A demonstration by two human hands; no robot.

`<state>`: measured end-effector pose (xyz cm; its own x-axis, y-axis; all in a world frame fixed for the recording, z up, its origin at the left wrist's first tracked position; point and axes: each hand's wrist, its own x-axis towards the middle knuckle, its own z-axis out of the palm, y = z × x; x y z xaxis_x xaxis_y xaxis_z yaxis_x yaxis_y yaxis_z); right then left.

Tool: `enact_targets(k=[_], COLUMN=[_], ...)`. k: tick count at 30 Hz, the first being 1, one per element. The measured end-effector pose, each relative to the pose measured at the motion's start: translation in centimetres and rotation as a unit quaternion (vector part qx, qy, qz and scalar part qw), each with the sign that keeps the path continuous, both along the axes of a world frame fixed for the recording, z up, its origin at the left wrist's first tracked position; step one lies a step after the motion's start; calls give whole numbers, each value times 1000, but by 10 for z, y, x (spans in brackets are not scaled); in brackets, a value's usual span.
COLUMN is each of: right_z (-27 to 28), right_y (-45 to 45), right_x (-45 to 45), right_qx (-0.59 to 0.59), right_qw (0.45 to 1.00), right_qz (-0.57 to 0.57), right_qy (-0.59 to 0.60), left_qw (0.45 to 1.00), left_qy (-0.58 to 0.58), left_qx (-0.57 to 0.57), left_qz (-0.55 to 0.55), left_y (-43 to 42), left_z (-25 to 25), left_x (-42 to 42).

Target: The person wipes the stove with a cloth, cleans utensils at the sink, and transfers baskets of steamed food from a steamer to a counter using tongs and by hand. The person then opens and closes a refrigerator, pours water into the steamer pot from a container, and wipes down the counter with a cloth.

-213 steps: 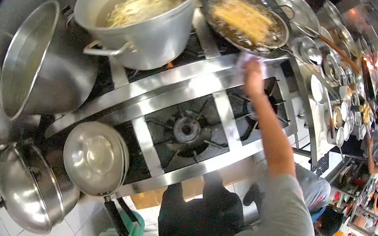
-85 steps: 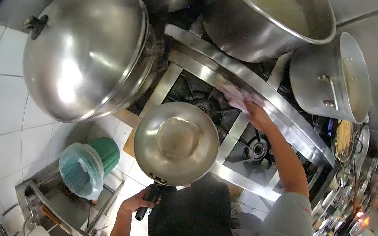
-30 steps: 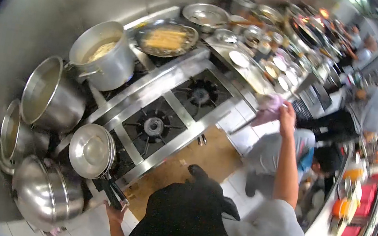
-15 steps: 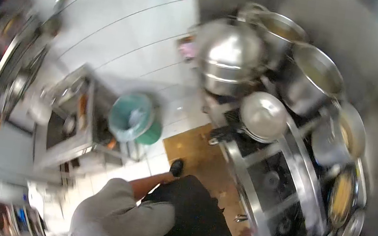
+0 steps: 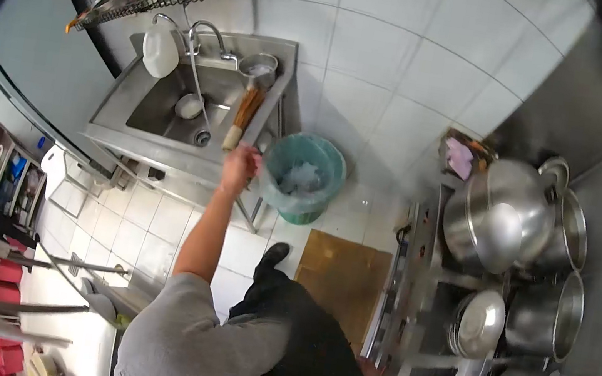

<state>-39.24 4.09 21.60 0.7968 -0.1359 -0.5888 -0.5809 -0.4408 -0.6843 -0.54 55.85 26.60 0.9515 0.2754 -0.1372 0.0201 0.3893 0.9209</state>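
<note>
My left hand (image 5: 240, 167) reaches out over the front edge of the metal sink (image 5: 218, 168), close to the pale handle of a bamboo wok brush (image 5: 247, 110). The fingers look partly bent and apart, and nothing shows in them; whether they touch the handle I cannot tell. The brush lies along the sink's right rim, bristles pointing at a small metal pot (image 5: 258, 69). Only a sliver of my right hand (image 5: 370, 373) appears low beside the stove, its fingers hidden behind my dark apron.
A green bin (image 5: 297, 215) with a liner stands right of the sink. Inside the basin is a small bowl (image 5: 189, 106); a white jug (image 5: 160, 50) is on its back corner. To the right, the stove (image 5: 408, 356) carries a large steamer (image 5: 503, 218), pots and stacked bowls (image 5: 481, 324).
My view has swung left from the stove toward the sink. My left hand and forearm now extend over the sink's edge; earlier, that hand was not visible.
</note>
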Motion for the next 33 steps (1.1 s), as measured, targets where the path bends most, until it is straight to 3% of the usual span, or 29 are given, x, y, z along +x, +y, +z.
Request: enact_targets(k=[2,4,7,14,16,18,19,20,21,22,23,24,25,26,27,29,30,33], right_z=[-29,-55,-67,-55,-47,-43,-32,-50,-86,-88,-98,-113,-124,-123,-123,-129,-134,-166], right_y=[13,27,52,65,69,77,90,92,82,77,73,68,67,63,63,54,47,25], right_x=[20,27,29,10,3,2,13,-1,-26,-23,-19,-13,-11,7,25,56,69,107], right_qx=[40,92,140,229,242,224,190,189,271,323,442,589,689,655,610,573,579,635], right_qw=[999,993,977,933,927,933,948,948,920,895,829,703,561,578,619,650,644,568], right_qz=[-2,-31,-89,-161,-152,-153,-178,-182,-227,-247,-290,-346,-382,-405,-411,-406,-400,-381], right_qy=[26,63,132,225,244,236,182,181,170,184,184,198,254,270,277,290,299,359], left_qw=[994,991,989,990,990,981,988,985,987,987,990,990,993,989,989,977,959,968], left_qy=[-55,-24,47,118,130,179,153,167,161,157,141,115,106,100,119,209,278,228], left_qx=[2,-6,-67,12,-24,-37,-20,-27,-25,-22,19,81,49,95,72,5,-39,-100], left_qz=[90,132,124,79,55,71,25,27,16,24,-3,-22,-7,-60,-42,-44,-36,41], left_y=[62,124,178,238,242,241,253,250,247,252,259,261,254,268,266,256,255,288], left_z=[5,-6,-16,-54,-46,-43,-59,-52,-53,-57,-66,-66,-61,-87,-105,-89,-71,-84], left_x=[66,131,202,320,339,352,358,359,362,360,353,335,321,309,297,252,234,179])
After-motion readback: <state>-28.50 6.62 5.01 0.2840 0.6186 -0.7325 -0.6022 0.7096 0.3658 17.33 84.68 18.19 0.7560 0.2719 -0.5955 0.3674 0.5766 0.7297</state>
